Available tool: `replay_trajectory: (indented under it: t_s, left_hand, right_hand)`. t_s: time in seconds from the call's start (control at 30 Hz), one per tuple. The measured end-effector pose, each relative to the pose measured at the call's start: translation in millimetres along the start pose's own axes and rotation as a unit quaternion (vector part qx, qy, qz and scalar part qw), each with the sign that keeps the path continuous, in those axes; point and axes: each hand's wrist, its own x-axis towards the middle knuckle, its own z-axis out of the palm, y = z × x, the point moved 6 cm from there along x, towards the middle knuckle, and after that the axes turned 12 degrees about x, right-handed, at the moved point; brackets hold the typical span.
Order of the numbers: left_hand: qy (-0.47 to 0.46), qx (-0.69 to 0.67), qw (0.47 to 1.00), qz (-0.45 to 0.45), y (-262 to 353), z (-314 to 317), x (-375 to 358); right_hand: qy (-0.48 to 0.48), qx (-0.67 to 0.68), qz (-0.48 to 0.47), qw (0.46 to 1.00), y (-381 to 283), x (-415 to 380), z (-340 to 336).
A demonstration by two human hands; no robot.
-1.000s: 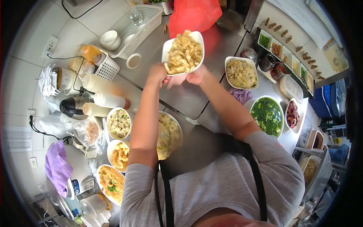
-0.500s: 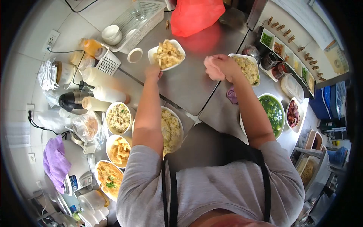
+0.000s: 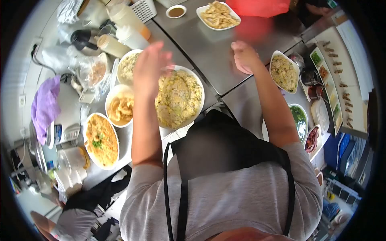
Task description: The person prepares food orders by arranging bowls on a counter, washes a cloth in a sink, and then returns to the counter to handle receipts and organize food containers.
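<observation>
My left hand (image 3: 152, 66) is blurred over the bowls at the left; its fingers look spread, with nothing visible in them. Below and beside it are a big white bowl of yellow rice (image 3: 179, 100), a smaller rice bowl (image 3: 128, 66) and a bowl of fried pieces (image 3: 120, 107). Over the steel counter, my right hand (image 3: 244, 58) is closed around a pink cloth, left of a square rice dish (image 3: 284, 72). A white dish of pale fried strips (image 3: 219, 17) sits at the top centre, apart from both hands.
Squeeze bottles (image 3: 130, 37) and a sauce cup (image 3: 176, 12) stand at upper left. A red bag (image 3: 259, 6) lies at the top. An oval dish (image 3: 101, 140) is lower left, a green soup bowl (image 3: 298, 120) right. Another person (image 3: 76, 223) is at lower left.
The view has shifted. My left hand has let go of the dish of fried strips and moved over the bowls. A sauce cup's brown contents now show. My right hand still has the pink cloth.
</observation>
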Motion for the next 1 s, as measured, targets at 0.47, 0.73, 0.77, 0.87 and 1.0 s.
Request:
replay_trajectory:
  t_s: [0.47, 0.73, 0.77, 0.87, 1.0]
  left_hand:
    - [0.084, 0.055, 0.972, -0.211, -184.4, -90.5, -107.9]
    - [0.037, 0.047, 0.973, -0.224, -174.9, -51.8, -104.0]
    - [-0.015, 0.021, 0.973, -0.228, -180.3, -40.1, -105.6]
    - [-0.177, 0.110, 0.937, -0.279, -168.7, -25.8, -100.5]
    - [0.063, 0.493, 0.867, -0.025, -114.6, -44.5, -31.8]
  right_hand:
    - [-0.321, 0.377, -0.082, 0.865, -133.0, -27.9, 111.4]
    - [-0.238, -0.024, -0.187, 0.953, -64.7, -51.5, 60.7]
    - [-0.268, -0.050, -0.239, 0.932, -38.5, -31.0, 54.8]
    - [-0.308, 0.138, -0.040, 0.940, -34.6, -23.2, 17.8]
    - [-0.263, 0.304, 0.011, 0.915, -50.7, -17.8, 13.0]
